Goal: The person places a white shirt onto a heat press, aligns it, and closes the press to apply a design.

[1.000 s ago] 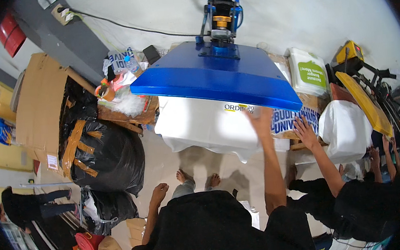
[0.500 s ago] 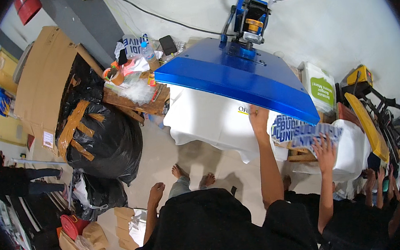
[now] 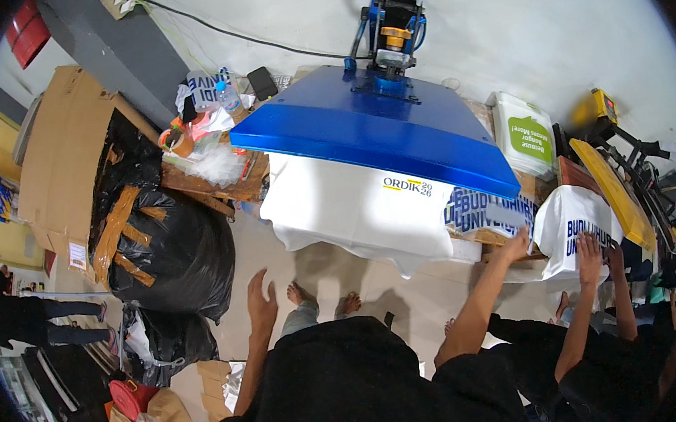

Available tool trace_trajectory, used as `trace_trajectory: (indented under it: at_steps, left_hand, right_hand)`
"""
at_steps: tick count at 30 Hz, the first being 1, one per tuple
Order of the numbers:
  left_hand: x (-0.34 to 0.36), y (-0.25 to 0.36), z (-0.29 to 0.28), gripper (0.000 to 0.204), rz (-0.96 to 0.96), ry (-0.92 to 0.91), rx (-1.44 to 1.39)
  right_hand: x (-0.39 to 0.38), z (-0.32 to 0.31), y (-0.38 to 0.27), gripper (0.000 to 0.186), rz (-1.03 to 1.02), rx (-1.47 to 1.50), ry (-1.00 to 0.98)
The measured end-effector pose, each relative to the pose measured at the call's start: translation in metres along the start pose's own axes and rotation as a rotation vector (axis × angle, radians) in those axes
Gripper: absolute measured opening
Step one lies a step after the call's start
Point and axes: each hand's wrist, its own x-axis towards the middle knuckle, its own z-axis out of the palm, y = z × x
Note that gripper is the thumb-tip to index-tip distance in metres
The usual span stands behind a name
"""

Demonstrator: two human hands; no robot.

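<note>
My right hand [image 3: 516, 247] reaches out to the right, fingers closed at the edge of a pale film sheet [image 3: 507, 217]. The film lies over a stack of sheets printed with blue letters [image 3: 462, 210], beside the heat press. Low on the left, my left hand [image 3: 261, 302] hangs in the air, fingers apart, holding nothing. Ahead of me a white shirt [image 3: 313, 205] drapes over the front of the press, a small dark and yellow print [image 3: 407, 187] on it. Above it, the blue upper plate [image 3: 380, 139] of the heat press covers the shirt's far part.
A co-worker's hands [image 3: 590, 257] rest on another white shirt [image 3: 568, 223] with blue lettering. A yellow press plate [image 3: 618, 194] stands beyond it. On the left, a bulging black bag [image 3: 177, 253] and a cardboard box [image 3: 68, 154] flank a wooden table [image 3: 207, 184] with a bottle [image 3: 227, 96] and tape.
My right hand has left the shirt's print and moved right to the film. My left hand has opened and risen a little. The co-worker's hand has moved from the film onto the other shirt.
</note>
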Motion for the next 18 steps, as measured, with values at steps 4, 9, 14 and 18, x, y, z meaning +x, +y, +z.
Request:
trace_trajectory:
  at_steps: [4, 9, 14, 18]
  left_hand:
    - [0.067, 0.121, 0.041, 0.058, 0.504, -0.187, -0.039]
    - [0.124, 0.212, 0.134, 0.064, 0.881, -0.243, 0.191]
    - [0.123, 0.208, 0.168, 0.075, 0.766, -0.188, 0.285]
    - [0.090, 0.187, 0.140, 0.078, 0.625, -0.164, 0.268]
  right_hand:
    - [-0.024, -0.074, -0.040, 0.033, -0.097, -0.317, -0.023]
    - [-0.085, -0.158, -0.002, 0.035, -0.035, -0.442, -0.178]
    - [-0.180, -0.212, 0.019, 0.025, 0.317, -0.313, -0.108]
    - [-0.245, -0.221, 0.015, 0.021, 0.230, -0.476, -0.394]
